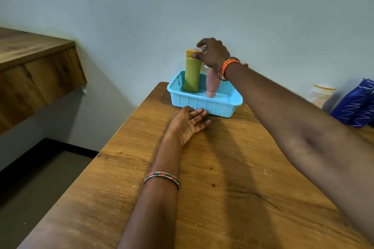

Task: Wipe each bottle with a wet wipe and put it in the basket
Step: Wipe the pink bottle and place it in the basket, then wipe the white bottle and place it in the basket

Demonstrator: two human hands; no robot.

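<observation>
Two bottles stand upright in the light-blue perforated plastic basket point(204, 103) at the far end of the wooden table point(222, 168): the tall olive-green plastic bottle with yellow cap point(192, 75), its cap pinched by the right hand point(212, 52), and a pink tapered bottle point(212, 84) beside it; the left hand point(187, 122) rests flat and empty against the basket front; no wet wipe or unwiped bottle is visible, so the task appears near completion.

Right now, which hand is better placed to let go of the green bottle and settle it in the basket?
Right. The right hand already grips the green bottle by its cap inside the blue basket; the left hand lies flat on the table.
</observation>
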